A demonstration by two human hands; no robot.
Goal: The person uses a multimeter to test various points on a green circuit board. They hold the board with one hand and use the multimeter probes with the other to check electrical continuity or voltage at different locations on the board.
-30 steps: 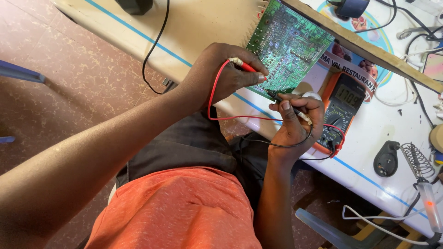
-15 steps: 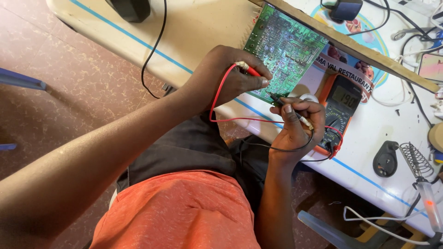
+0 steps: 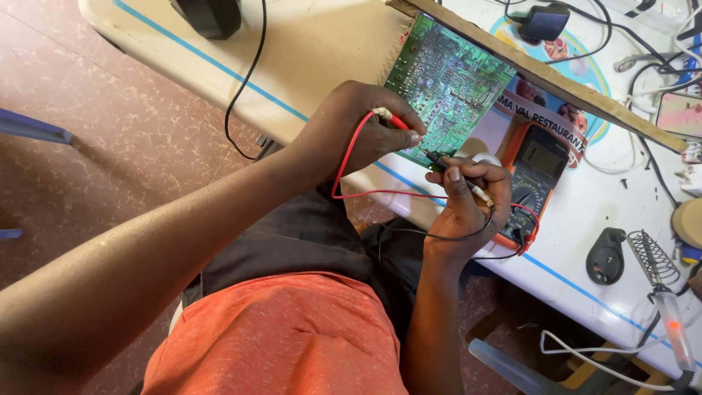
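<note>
My view had drifted slightly; my left hand (image 3: pixel 351 132) pinched the red probe (image 3: pixel 395 121), my right hand (image 3: pixel 468 205) the black probe (image 3: pixel 453 174), tips converging on the circuit board (image 3: pixel 450 80) just ahead.

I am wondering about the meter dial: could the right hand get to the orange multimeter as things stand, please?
Probably yes. The right hand sits right beside the orange multimeter, with nothing between them. Its fingers, though, are pinching the black probe against the green circuit board, so it would have to free them first.

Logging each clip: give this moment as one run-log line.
left hand: holds red probe on green circuit board | right hand: holds black probe at board's lower edge | orange multimeter: on table, beside right hand
</note>
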